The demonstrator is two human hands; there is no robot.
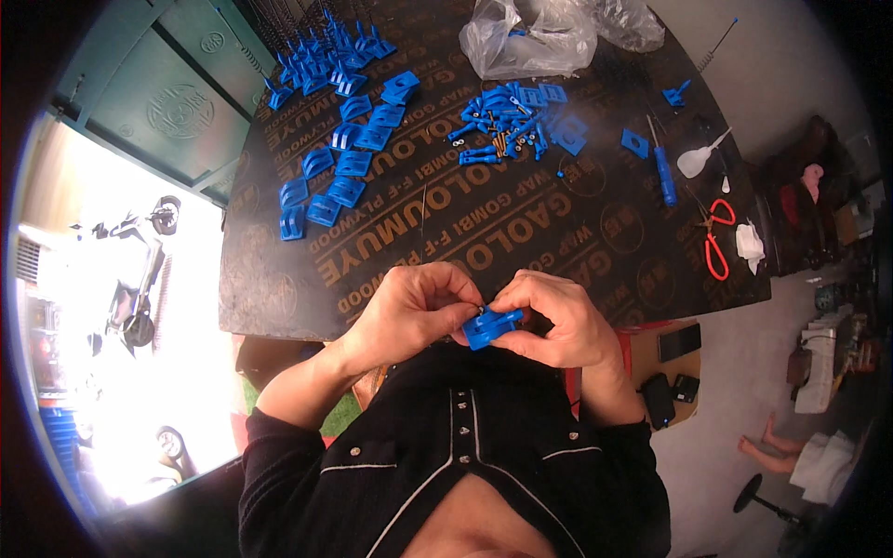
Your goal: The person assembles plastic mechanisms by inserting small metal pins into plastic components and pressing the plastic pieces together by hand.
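My right hand (558, 321) is closed on a blue plastic bracket (488, 327), held between thumb and fingers just past the table's near edge. Beside it, my left hand (419, 302) is pinched, its fingertips meeting a small dark end at the bracket's upper side. A thin rod (424, 216) rises from behind the left hand's knuckles; its lower part is hidden by that hand. Both hands are close together in front of my body, the left thumb right at the blue bracket.
Curved blue plates (353, 164) lie in rows on the dark printed table (391, 214). Behind them stands a cluster of blue pieces (326, 60) with springy rods. Small blue parts and screws (507, 121) are heaped near a plastic bag (528, 42). Rightward lie a screwdriver (663, 172) and red-handled pliers (714, 240).
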